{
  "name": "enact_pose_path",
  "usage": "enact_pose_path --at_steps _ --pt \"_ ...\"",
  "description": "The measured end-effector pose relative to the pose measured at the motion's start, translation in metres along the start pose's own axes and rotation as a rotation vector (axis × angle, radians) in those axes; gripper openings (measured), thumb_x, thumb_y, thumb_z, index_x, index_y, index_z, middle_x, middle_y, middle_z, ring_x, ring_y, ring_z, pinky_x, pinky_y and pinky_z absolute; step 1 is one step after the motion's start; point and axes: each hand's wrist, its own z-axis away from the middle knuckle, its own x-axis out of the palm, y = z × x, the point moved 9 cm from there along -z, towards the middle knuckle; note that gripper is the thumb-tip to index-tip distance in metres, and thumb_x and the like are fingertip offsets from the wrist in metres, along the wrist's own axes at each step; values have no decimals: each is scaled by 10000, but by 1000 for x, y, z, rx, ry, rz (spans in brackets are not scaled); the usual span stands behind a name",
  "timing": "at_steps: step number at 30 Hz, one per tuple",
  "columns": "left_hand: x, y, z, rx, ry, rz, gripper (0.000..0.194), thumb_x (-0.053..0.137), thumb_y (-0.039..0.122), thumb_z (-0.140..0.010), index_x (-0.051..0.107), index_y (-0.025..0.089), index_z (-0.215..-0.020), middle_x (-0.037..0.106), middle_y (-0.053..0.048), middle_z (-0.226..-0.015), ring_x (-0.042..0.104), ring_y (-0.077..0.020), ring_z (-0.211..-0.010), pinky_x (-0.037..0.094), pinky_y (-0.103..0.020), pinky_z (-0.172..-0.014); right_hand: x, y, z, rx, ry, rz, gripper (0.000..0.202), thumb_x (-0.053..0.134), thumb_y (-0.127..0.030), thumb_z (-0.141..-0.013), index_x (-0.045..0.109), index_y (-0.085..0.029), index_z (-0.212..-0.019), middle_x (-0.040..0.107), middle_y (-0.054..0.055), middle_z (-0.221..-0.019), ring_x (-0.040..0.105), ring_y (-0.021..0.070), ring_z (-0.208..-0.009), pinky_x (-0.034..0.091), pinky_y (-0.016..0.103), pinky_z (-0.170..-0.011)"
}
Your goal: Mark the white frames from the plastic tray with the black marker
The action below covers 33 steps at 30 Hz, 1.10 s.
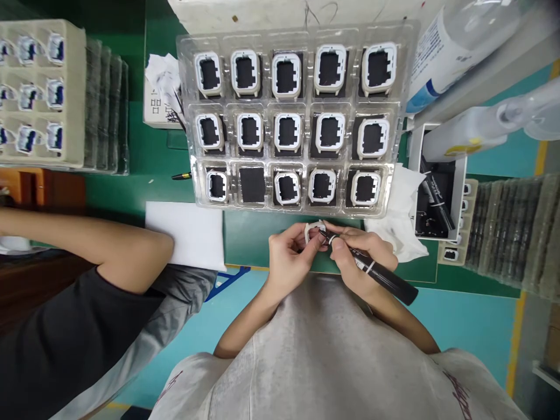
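Between the fingers of my left hand [289, 256] is a small white watch-case frame [311, 231], held just in front of the tray. A thick black marker pen [385, 277] lies in the grip of my right hand [361, 251], its tip touching or very close to the frame. My right fingertips also meet the frame's far edge. Directly beyond both hands sits a clear plastic tray [289, 211] holding rows of similar white frames, each over a dark pad. One front-row compartment [252, 185] shows only its dark pad.
To the right are a white box [458, 192] with markers, a crumpled tissue [396, 233], bottles [464, 44] and stacked trays [503, 233]. At left, a co-worker's arm [87, 242] rests near a white cloth [186, 233]. More trays [72, 93] are stacked beyond it.
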Motion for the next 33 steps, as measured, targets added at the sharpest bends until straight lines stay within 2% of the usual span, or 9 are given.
enact_pose_path --at_steps 5,9,11,14,18,25,28,31,33 --pt "4 -3 -4 -134 -70 141 347 991 449 -849 836 157 -956 867 -70 -853 846 -228 -704 736 -328 -694 1 -3 -1 -8 10 5 155 775 -132 -1027 734 -282 -1024 868 -28 -924 912 266 -1002 808 379 -915" --pt "5 0 -7 -200 -128 191 498 1036 587 -786 812 161 -914 837 -62 -796 822 -225 -638 745 -354 -672 5 -6 -2 -45 -16 -32 136 756 -143 -1044 708 -268 -1024 805 -44 -773 912 268 -959 820 424 -887" --pt "6 3 -9 -215 -180 200 518 1046 607 -769 800 166 -881 822 -58 -760 813 -228 -613 743 -358 -659 7 -9 -4 -68 -48 -70 131 721 -149 -1067 692 -268 -1021 784 -49 -748 892 233 -836 823 450 -887" --pt "9 7 -12 -219 -266 209 508 1037 612 -789 799 167 -851 807 -63 -715 831 -250 -637 747 -364 -675 6 -17 -8 -145 -72 -140 129 693 -143 -1080 669 -268 -1101 779 -61 -766 764 159 -600 819 534 -927" --pt "7 7 -15 -212 -307 207 508 1044 616 -777 822 168 -864 850 -91 -796 835 -248 -664 751 -375 -706 5 -22 -11 -183 -105 -158 138 670 -148 -1092 643 -283 -1096 735 -70 -729 666 142 -520 814 570 -942" --pt "5 10 -15 -139 -298 199 423 1025 564 -830 875 174 -893 852 -86 -807 818 -227 -714 724 -355 -756 5 -22 -8 -167 -182 -136 142 671 -137 -1073 659 -277 -1046 748 -53 -746 710 159 -565 810 563 -952" --pt "-5 20 -14 -33 -250 147 298 1007 474 -875 906 194 -880 878 -105 -919 832 -236 -861 697 -326 -801 -3 -21 -4 -208 -110 -198 115 682 -157 -1083 663 -270 -1068 748 -57 -758 648 144 -524 814 606 -892" --pt "-23 31 -14 42 -166 107 215 1001 393 -884 912 199 -856 864 -95 -940 761 -180 -780 613 -250 -639 -15 -16 2 -232 -5 -253 94 695 -169 -1089 664 -256 -1068 770 -51 -782 590 132 -516 809 658 -853" --pt "-36 35 -14 57 -97 116 201 998 365 -886 903 195 -831 837 -67 -875 661 -123 -651 532 -214 -539 -15 -13 5 -228 -12 -242 88 673 -188 -1109 679 -257 -1054 766 -51 -751 562 132 -509 812 649 -854"
